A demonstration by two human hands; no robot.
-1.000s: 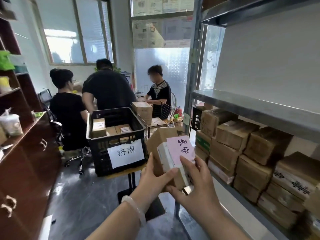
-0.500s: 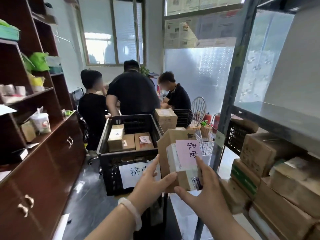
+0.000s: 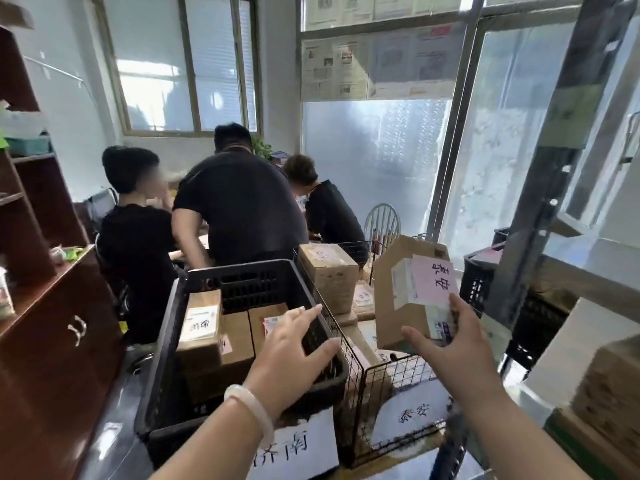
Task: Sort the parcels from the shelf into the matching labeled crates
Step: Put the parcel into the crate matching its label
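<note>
My right hand (image 3: 446,344) grips a brown cardboard parcel (image 3: 398,289) with a pink handwritten label, held in the air above a wire crate (image 3: 388,372). That crate carries a white paper label (image 3: 412,415) on its front and holds several parcels, one tall box (image 3: 329,271) standing at its back. My left hand (image 3: 294,344) is off the parcel, fingers spread, hovering over the right rim of a black plastic crate (image 3: 166,375). This black crate has a white label (image 3: 294,448) and contains several brown boxes (image 3: 201,327).
A metal shelf (image 3: 588,265) on the right carries cardboard parcels (image 3: 609,393) and a black crate (image 3: 485,278). A brown wooden cabinet (image 3: 52,341) stands at left. Three people in dark shirts (image 3: 239,209) work at a table behind the crates.
I have turned left and stepped up to the crates. My left hand let go of the parcel and moved over the black crate; my right hand alone carries it above the wire crate.
</note>
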